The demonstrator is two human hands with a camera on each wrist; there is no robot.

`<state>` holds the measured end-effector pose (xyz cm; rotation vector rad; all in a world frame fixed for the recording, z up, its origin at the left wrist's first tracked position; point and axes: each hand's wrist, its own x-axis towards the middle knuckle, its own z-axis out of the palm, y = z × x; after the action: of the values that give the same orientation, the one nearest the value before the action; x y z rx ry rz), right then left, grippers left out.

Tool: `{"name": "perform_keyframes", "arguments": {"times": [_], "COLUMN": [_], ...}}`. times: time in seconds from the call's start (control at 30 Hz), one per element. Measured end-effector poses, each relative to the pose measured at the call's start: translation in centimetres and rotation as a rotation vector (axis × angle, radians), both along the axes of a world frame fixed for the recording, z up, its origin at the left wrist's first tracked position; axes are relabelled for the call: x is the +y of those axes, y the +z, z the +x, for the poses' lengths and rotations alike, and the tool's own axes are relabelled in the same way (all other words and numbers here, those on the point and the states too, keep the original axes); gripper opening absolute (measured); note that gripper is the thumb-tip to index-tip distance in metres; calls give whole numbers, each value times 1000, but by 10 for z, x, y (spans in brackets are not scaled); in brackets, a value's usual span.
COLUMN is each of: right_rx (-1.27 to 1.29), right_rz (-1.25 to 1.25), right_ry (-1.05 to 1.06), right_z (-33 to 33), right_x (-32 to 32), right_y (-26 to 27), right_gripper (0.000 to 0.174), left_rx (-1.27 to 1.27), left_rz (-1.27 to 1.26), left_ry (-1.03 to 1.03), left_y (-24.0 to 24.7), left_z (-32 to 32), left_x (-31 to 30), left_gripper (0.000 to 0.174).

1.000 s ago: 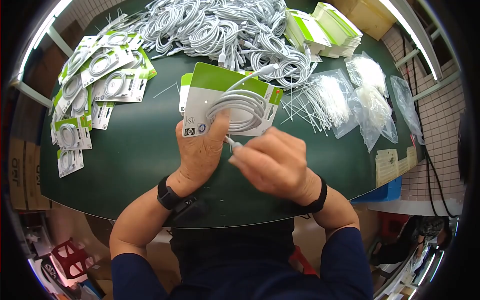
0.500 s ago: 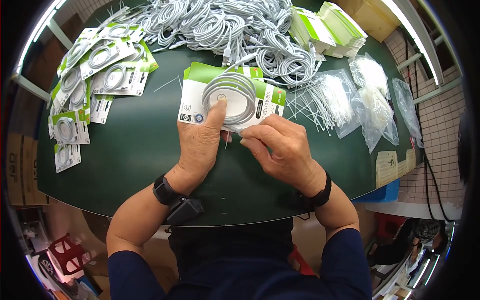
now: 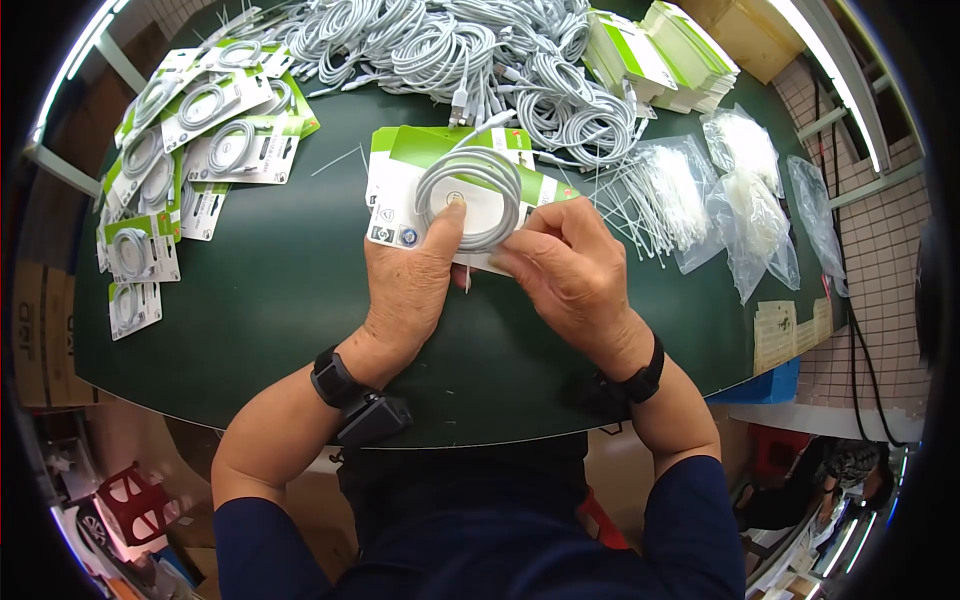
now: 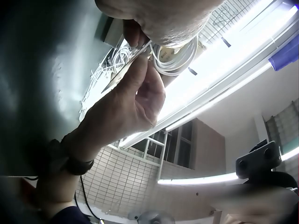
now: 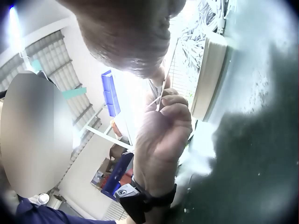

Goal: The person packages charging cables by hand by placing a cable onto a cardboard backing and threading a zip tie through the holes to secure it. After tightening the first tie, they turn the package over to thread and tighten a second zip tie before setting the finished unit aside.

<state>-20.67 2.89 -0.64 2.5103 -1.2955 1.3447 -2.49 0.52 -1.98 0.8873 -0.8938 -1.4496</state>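
Observation:
A white and green packaging card (image 3: pixel 383 212) is held over the table in my left hand (image 3: pixel 408 285), whose thumb presses inside the loop of a coiled white USB cable (image 3: pixel 433 178) lying on the card's front. The cable's connector end (image 3: pixel 493 122) sticks up past the coil's top. At the card's lower right, my right hand (image 3: pixel 578 270) pinches the cable with thumb and forefinger, its fingertips right at the coil's lower edge. A thin white cable tie tail (image 3: pixel 468 278) hangs below the card. The left hand's other fingers are hidden behind it.
At the left lie several carded cables (image 3: pixel 225 147). A heap of loose coiled cables (image 3: pixel 440 50) covers the back, beside stacked blank cards (image 3: pixel 690 60). White cable ties (image 3: pixel 665 205) and plastic bags (image 3: pixel 745 220) lie at the right.
The card has turned flatter to face up, showing the coil more fully. My right hand has moved up and right, from below the card to its lower right edge. My left hand keeps its hold.

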Motion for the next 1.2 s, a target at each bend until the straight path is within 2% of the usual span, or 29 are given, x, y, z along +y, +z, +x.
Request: {"name": "perform_keyframes", "arguments": {"times": [0.17, 0.27, 0.43, 0.7, 0.97, 1.07, 1.2], "right_rx": [-25, 71, 80, 112, -102, 39, 16], "right_rz": [36, -73, -66, -58, 12, 18, 12], "right_ry": [75, 145, 128, 133, 188, 183, 123], "right_z": [-1, 8, 11, 14, 16, 16, 16], "right_x": [5, 8, 8, 6, 6, 7, 10], "right_y": [-4, 0, 1, -2, -9, -5, -7], "right_gripper": [25, 27, 27, 20, 20, 22, 25], "left_rx": [-20, -18, -71, -123, -129, -149, -166], "left_rz": [-12, -48, -98, -79, -132, -155, -125], "left_ry": [-29, 30, 80, 28, 49, 53, 26], "left_y": [-5, -6, -5, -3, -7, -9, -6], "left_z": [2, -2, -6, -2, -4, -4, -1], "left_x": [1, 0, 5, 5, 5, 6, 10], "left_gripper": [22, 21, 22, 23, 21, 20, 20]}}
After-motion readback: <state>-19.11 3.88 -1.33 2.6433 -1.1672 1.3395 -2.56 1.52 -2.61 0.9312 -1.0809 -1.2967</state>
